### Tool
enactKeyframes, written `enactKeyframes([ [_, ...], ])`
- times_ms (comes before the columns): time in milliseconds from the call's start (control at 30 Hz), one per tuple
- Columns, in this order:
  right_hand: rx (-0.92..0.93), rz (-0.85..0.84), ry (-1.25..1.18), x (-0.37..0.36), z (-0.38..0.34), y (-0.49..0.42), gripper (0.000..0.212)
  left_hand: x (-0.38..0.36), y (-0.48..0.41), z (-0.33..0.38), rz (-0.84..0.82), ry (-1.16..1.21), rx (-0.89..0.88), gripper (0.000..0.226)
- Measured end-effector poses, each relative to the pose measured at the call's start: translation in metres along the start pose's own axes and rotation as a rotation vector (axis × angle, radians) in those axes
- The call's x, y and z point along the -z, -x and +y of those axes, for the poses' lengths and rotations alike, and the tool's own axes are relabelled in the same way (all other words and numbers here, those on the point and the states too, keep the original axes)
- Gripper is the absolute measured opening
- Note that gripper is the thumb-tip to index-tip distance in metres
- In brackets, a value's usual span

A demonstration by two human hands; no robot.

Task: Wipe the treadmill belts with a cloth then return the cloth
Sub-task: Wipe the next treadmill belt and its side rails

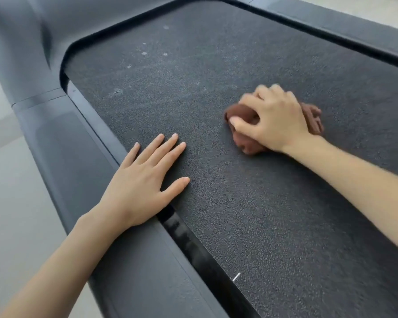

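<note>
Head view: the right hand (276, 118) has its grip curled round the bunched brown cloth (240, 111), pressing it on the black textured treadmill belt (216, 65) mid-width. The left hand (143, 180) lies flat on the belt's edge, grip open. Pale specks (144, 52) lie farther up. It would be best to flatten the cloth and sweep overlapping strokes toward them.

A single wide-angle head camera looks forward and down from close above the treadmill belt (216, 214), framing it slantwise.
</note>
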State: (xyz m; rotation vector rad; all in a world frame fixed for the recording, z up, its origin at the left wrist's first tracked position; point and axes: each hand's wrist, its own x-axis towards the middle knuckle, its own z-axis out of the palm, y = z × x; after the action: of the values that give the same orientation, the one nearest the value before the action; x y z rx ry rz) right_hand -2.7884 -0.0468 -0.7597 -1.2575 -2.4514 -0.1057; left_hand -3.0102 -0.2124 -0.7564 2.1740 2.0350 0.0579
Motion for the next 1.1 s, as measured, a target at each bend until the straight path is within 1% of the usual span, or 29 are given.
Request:
enactKeyframes([
  [133,-0.103,-0.044,0.017,-0.036,0.007,-0.089,0.050,0.002,0.002,0.004,-0.014,-0.002,-0.001,0.074],
  [200,-0.186,-0.068,0.023,-0.048,0.001,-0.114,0.051,0.002,0.004,0.002,-0.013,0.006,-0.009,0.073],
  [267,-0.217,-0.063,0.029,-0.054,-0.006,-0.122,0.051,0.001,0.005,0.000,-0.001,0.012,-0.015,0.072],
  [333,-0.199,-0.049,0.034,-0.050,-0.011,-0.109,0.051,0.003,0.004,-0.004,-0.014,0.006,-0.054,0.071],
  [467,-0.029,0.019,0.014,-0.027,-0.025,-0.039,0.050,0.010,0.007,-0.026,-0.062,-0.042,-0.119,0.064],
  [600,0.059,0.028,-0.035,0.004,-0.065,0.039,0.048,0.020,0.012,-0.069,-0.031,-0.019,-0.017,0.061],
  [667,0.104,0.007,-0.074,0.014,-0.082,0.064,0.044,0.022,0.006,-0.084,-0.030,-0.014,-0.016,0.061],
  [733,0.135,-0.020,-0.092,0.015,-0.094,0.071,0.041,0.025,-0.002,-0.100,-0.029,-0.015,-0.027,0.064],
  [833,0.124,-0.022,-0.112,0.007,-0.112,0.047,0.040,0.028,-0.014,-0.129,0.003,0.006,-0.003,0.070],
  [967,0.093,0.021,-0.065,-0.027,-0.147,-0.020,0.046,0.031,-0.023,-0.176,0.040,0.001,0.028,0.071],
  [1033,0.034,0.023,-0.027,-0.048,-0.166,-0.065,0.049,0.034,-0.027,-0.200,0.076,0.023,0.053,0.073],
  [1100,-0.050,0.014,0.002,-0.066,-0.182,-0.104,0.046,0.037,-0.032,-0.221,0.107,0.040,0.061,0.073],
])
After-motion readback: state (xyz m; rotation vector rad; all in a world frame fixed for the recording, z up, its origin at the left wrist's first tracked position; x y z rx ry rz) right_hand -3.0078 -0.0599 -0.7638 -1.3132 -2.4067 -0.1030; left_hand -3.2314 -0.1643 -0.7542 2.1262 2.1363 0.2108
